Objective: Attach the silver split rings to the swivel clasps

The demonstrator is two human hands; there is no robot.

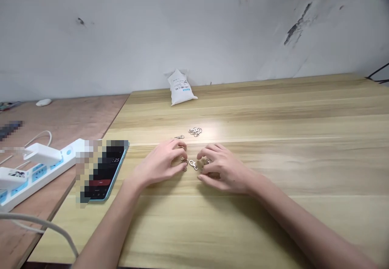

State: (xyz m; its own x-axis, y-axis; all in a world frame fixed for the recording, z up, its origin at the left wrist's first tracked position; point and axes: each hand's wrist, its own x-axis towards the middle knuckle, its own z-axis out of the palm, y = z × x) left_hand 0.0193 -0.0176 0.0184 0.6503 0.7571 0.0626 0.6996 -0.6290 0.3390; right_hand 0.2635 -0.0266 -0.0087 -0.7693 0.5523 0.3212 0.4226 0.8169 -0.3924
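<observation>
Here, on a pale wood table (273, 103), one white power strip (39, 176) lies at far left on a neighbouring reddish table (60, 119), its white cable (39, 220) curving close to the person's left forearm (106, 232). One phone (105, 171), partly pixelated, rests nearby. The left hand (159, 163) is curled, its fingertips (182, 159) at a small metal piece (184, 163); whether they pinch it cannot be told. One swivel clasp (193, 164) lies between the hands, just beside both. A second clasp (179, 137) sits farther up, next to a tangled cluster of clasps (195, 131), too intertwined for an exact count. The right hand (225, 167) is likewise curled over another metal piece (207, 161), its grip unclear. One white barcoded bag (181, 87) stands against the wall. A slipped fingertip could send the small parts skittering, a brushing knuckle could scatter the cluster, and the cable could snag the forearm.
</observation>
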